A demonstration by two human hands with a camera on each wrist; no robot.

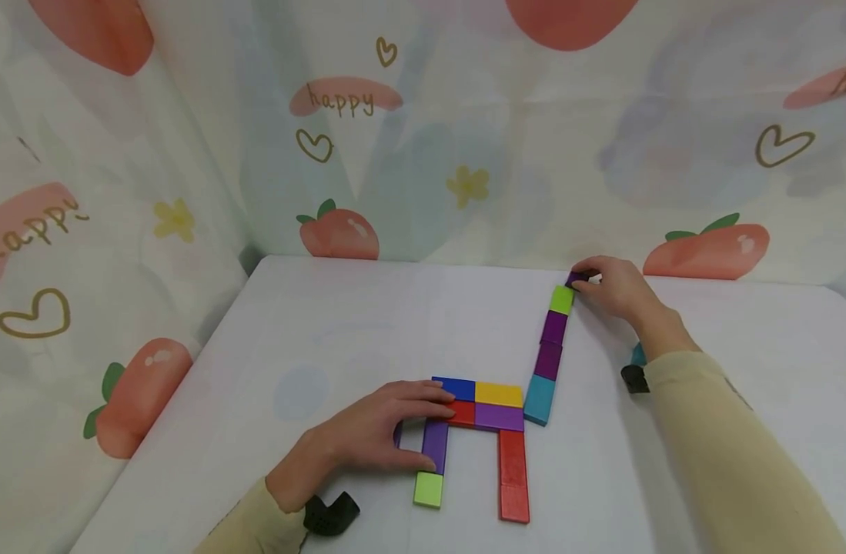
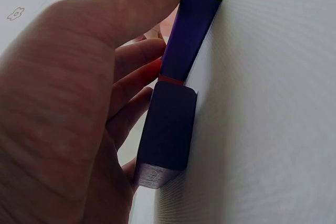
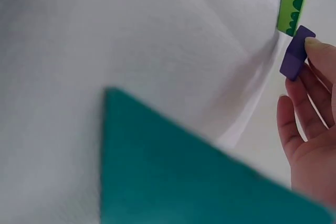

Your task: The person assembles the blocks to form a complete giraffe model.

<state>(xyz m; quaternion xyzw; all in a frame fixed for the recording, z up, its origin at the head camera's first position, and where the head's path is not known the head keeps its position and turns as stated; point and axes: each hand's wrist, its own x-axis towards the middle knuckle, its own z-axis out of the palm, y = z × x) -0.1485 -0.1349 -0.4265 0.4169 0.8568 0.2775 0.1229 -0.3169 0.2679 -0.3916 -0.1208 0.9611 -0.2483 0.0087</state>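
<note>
My left hand [image 1: 388,423] lies over a flat block figure, its fingertips on the blue block [image 1: 457,388] and red block [image 1: 462,414]. Its thumb touches the purple block [image 1: 434,446] above a lime green block [image 1: 429,490]. Another dark purple block [image 2: 168,124] stands close under that hand, mostly hidden in the head view. At the table's far edge, my right hand [image 1: 623,292] pinches a small purple block [image 3: 298,53] between thumb and fingers. It is at the upper end of a slanting row with a lime green block [image 1: 562,300], two purple blocks and a teal block [image 1: 540,398].
Yellow [image 1: 499,395] and violet [image 1: 499,418] blocks join the figure's top, with two red blocks [image 1: 513,469] below. A teal block [image 1: 638,355] lies partly hidden by the right wrist. A printed cloth [image 1: 423,138] hangs behind the white table [image 1: 353,308].
</note>
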